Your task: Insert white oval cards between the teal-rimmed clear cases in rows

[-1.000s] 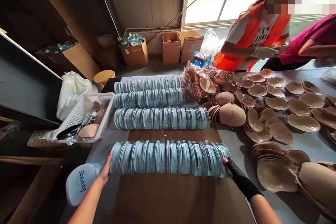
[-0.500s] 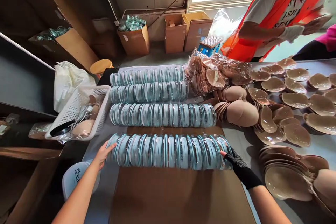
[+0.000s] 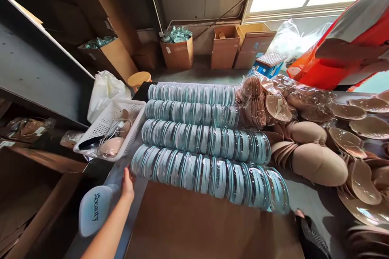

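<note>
The nearest row of clear, blue-rimmed cases [image 3: 209,176] lies on its side on the surface [image 3: 200,226], running from your left hand [image 3: 127,183] toward your right hand [image 3: 306,228]. It sits just beside a second row of cases [image 3: 206,139], with two more rows [image 3: 191,105] beyond that. Your left hand is open, fingertips at the row's left end; whether they touch it cannot be told. Your right hand, in a dark fingerless glove, sits just short of the row's right end, holding nothing; its fingers are mostly cut off, so its state cannot be told. A white basket [image 3: 111,129] stands beyond your left hand. Tan moulded cups [image 3: 316,164] lie beyond your right.
</note>
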